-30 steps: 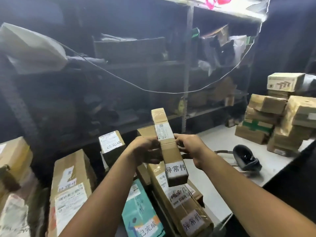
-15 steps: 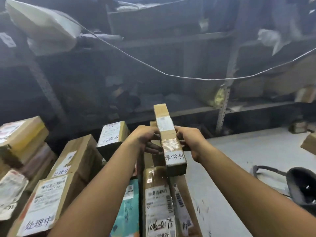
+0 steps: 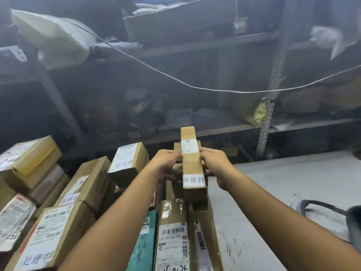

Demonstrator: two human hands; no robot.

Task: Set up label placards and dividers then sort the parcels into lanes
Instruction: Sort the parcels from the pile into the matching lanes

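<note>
A long narrow cardboard box (image 3: 192, 169) with a white label reading 异常件 on its near end is held lengthwise between both hands. My left hand (image 3: 166, 163) grips its left side and my right hand (image 3: 214, 165) grips its right side. It sits above a row of long brown parcels (image 3: 172, 233) that lie end to end at the table's middle. A box labelled 已完成 (image 3: 128, 160) stands just left of my left hand. Boxes labelled 处理中 (image 3: 48, 237) lie further left.
More parcels (image 3: 25, 163) are stacked at the far left. A teal parcel (image 3: 145, 243) lies between the lanes. Bare grey tabletop (image 3: 283, 184) stretches right, with a dark scanner and its cable (image 3: 351, 222) at the right edge. Shelving (image 3: 269, 114) and a slack wire (image 3: 195, 87) stand behind.
The view has swung left and down, so the box stacks on the right have left the frame. The held box stays between both hands and sits lower over the long parcels.
</note>
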